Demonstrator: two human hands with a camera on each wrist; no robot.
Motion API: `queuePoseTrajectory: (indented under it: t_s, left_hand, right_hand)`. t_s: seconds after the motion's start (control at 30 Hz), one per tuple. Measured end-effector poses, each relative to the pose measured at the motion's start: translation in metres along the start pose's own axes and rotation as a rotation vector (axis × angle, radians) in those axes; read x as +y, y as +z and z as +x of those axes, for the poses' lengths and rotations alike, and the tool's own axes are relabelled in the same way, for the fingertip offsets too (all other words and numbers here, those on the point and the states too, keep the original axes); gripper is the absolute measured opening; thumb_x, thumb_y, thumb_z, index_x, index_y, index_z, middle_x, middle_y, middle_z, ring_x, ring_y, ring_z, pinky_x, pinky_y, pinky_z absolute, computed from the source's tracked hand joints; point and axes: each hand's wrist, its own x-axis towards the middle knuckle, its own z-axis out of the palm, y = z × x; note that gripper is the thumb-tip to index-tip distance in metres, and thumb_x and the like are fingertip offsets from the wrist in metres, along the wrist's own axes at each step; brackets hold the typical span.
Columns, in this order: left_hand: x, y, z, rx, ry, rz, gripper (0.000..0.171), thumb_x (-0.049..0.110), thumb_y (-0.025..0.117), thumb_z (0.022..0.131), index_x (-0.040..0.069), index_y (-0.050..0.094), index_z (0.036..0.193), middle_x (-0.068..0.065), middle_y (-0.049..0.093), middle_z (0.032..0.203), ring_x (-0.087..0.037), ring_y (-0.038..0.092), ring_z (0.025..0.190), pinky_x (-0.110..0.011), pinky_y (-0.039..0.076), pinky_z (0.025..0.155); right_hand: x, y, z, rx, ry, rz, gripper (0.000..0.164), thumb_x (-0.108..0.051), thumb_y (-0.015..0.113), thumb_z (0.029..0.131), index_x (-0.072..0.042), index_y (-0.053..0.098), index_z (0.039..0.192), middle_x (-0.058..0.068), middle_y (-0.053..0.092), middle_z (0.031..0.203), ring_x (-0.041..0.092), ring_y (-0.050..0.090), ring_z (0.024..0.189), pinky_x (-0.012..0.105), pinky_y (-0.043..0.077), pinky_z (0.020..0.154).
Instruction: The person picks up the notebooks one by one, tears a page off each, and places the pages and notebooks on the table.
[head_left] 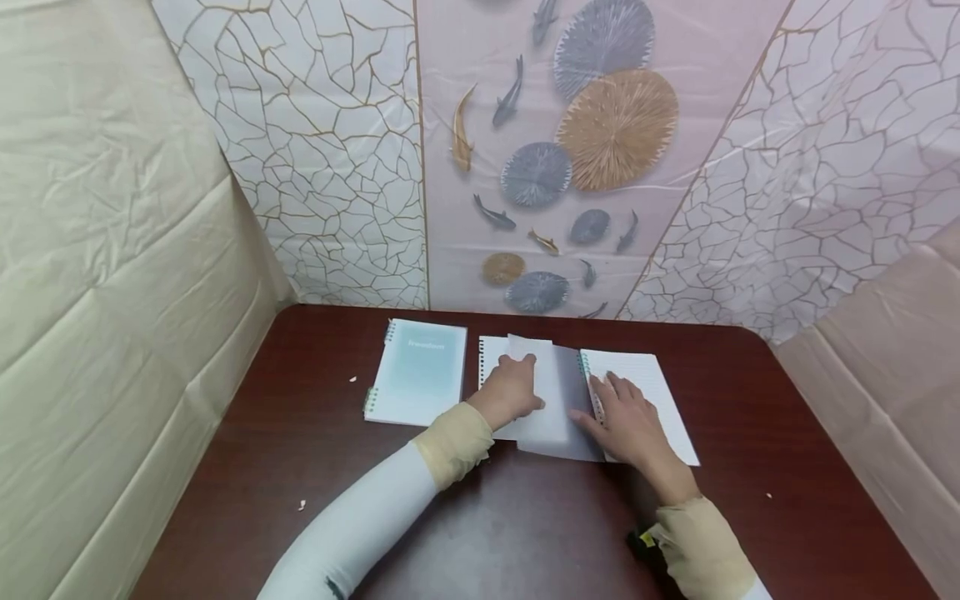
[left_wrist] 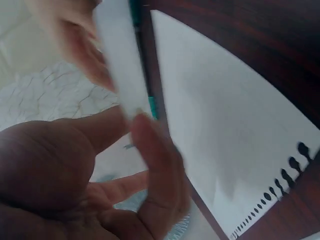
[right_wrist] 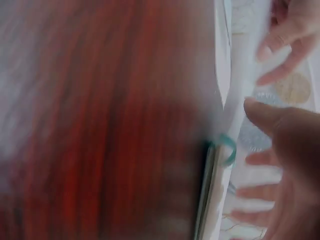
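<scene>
An open spiral notebook lies on the table, lined page at right and its white-to-grey cover spread to the left. My left hand pinches the cover's left edge between thumb and fingers; in the left wrist view its fingers meet at the pale sheet. Under it lies a white sheet with a row of binding holes. My right hand rests with spread fingers over the teal rings and the lined page. In the right wrist view the right hand is blurred.
A closed spiral notebook with a pale blue cover lies to the left. Small white scraps dot the dark red-brown table. A patterned cloth hangs behind, and beige cloth walls the sides.
</scene>
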Motion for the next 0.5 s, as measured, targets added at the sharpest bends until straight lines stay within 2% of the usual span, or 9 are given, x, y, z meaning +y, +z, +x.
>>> queuePoseTrajectory:
  t_s: [0.1,0.17,0.27,0.3,0.4,0.5]
  left_hand:
    - [0.000,0.009,-0.003,0.025,-0.016,0.135,0.070,0.034,0.083,0.086,0.002,0.055,0.141,-0.034,0.052,0.128,-0.025,0.069,0.076,-0.029,0.059,0.060]
    - [0.002,0.015,-0.004,0.040,-0.025,0.249,0.064,0.041,0.082,0.085,0.003,0.062,0.133,-0.031,0.054,0.124,-0.023,0.068,0.074,-0.028,0.060,0.061]
    - [0.006,0.020,-0.003,0.038,-0.054,0.397,0.061,0.052,0.079,0.084,0.010,0.068,0.127,-0.024,0.054,0.124,-0.024,0.063,0.089,-0.030,0.059,0.069]
    - [0.008,0.021,-0.003,0.038,-0.044,0.438,0.062,0.054,0.079,0.083,0.012,0.068,0.128,-0.022,0.053,0.126,-0.025,0.060,0.097,-0.032,0.058,0.073]
    - [0.016,0.021,-0.001,-0.003,0.055,0.511,0.071,0.057,0.078,0.083,0.018,0.060,0.139,-0.016,0.047,0.139,-0.030,0.048,0.121,-0.040,0.053,0.091]
    - [0.025,0.024,0.000,-0.056,0.235,0.509,0.083,0.062,0.074,0.084,0.018,0.049,0.150,-0.014,0.039,0.154,-0.032,0.037,0.140,-0.048,0.045,0.107]
  right_hand:
    - [0.007,0.002,-0.002,-0.065,0.075,-0.041,0.086,-0.059,0.066,0.092,0.004,0.046,0.148,0.036,0.039,0.152,0.057,0.034,0.136,0.078,0.039,0.096]
    - [0.009,0.003,-0.003,-0.101,0.096,-0.059,0.092,-0.065,0.065,0.090,0.004,0.046,0.148,0.036,0.037,0.153,0.056,0.032,0.138,0.078,0.039,0.096]
    - [0.010,0.004,-0.003,-0.125,0.095,-0.077,0.096,-0.068,0.064,0.088,0.004,0.045,0.149,0.036,0.036,0.154,0.056,0.031,0.139,0.076,0.042,0.094]
    - [0.011,0.004,-0.003,-0.128,0.094,-0.084,0.096,-0.068,0.064,0.088,0.004,0.045,0.149,0.036,0.036,0.154,0.056,0.032,0.138,0.076,0.042,0.094]
    - [0.012,0.001,-0.002,-0.142,0.091,-0.108,0.093,-0.068,0.062,0.090,0.002,0.046,0.149,0.034,0.038,0.154,0.055,0.034,0.137,0.076,0.041,0.096]
    - [0.016,-0.008,0.002,-0.166,0.082,-0.106,0.083,-0.064,0.057,0.096,-0.001,0.049,0.148,0.032,0.042,0.152,0.055,0.039,0.134,0.077,0.038,0.097]
